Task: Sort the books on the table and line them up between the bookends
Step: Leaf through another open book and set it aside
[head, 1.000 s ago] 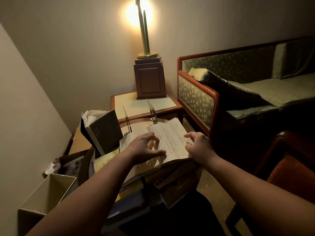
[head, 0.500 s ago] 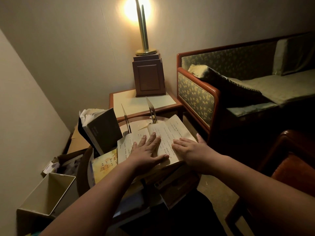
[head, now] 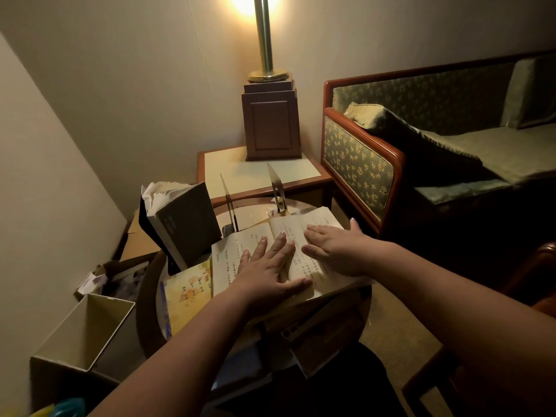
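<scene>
Pressing the open book (head: 230, 260) at frame centre flat with left hand (head: 270, 276) and right hand (head: 334, 251), fingers straight, gripping nothing. Bookends (head: 275, 188) just behind. Could crease pages on closing, or nudge over the leaning dark book (head: 188, 227), centre-left.

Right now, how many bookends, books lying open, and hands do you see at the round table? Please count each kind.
Bookends: 2 (left bookend, right bookend)
Books lying open: 1 (open book)
Hands: 2 (left hand, right hand, both flat on the pages)
Total: 5
</scene>
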{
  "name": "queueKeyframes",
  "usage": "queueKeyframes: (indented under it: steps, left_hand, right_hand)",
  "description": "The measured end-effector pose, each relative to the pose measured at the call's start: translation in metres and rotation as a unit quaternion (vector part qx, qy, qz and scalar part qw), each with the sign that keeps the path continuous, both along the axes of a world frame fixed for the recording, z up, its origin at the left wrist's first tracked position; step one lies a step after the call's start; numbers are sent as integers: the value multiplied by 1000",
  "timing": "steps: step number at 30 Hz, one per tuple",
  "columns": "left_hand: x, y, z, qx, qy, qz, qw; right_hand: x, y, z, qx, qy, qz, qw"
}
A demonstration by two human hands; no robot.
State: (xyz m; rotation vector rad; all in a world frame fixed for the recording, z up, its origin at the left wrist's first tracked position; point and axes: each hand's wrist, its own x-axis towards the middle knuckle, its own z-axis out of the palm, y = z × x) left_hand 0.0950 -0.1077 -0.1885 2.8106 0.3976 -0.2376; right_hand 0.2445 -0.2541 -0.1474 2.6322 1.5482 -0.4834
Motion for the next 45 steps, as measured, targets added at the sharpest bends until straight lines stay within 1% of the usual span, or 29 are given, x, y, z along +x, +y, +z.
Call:
queueKeyframes:
  steps: [6, 11, 18, 23, 26, 28, 32, 38, 41, 45]
  left_hand:
    - [0, -2, 1, 0, 4, 9, 1000]
    - [1, -2, -1, 1, 8, 14, 1000]
    - [0, -2, -1, -3, 7, 11, 1000]
    - [0, 0, -3, -5, -1, 4, 1000]
    - [-1, 3, -4, -14, -5, -2, 1000]
    - [-1, 3, -3, -15, -5, -3, 1000]
    - [-1, 1, 0, -20, -4, 3, 1000]
    - [-1, 1, 4, -26, -8, 10, 1000]
    - [2, 11, 1, -24, -22, 32, 999]
    - [3, 42, -6, -26, -50, 91, 994]
  right_hand:
    - [19, 46, -4, 21, 2, -16, 1000]
    - [17, 53, -20, 37, 0, -30, 999]
    - [-11, 3, -28, 85, 19, 19, 996]
    - [-33, -34, -29, 62, -8, 55, 997]
    - [-44, -51, -29, 66, -15, 65, 996]
    - [-46, -55, -30, 75, -1, 55, 996]
    - [-42, -48, -35, 111, 63, 16, 992]
    - [-41, -35, -38, 121, 101, -68, 985]
    - [-39, -30, -38, 130, 99, -80, 983]
    - [-40, -28, -41, 134, 73, -80, 985]
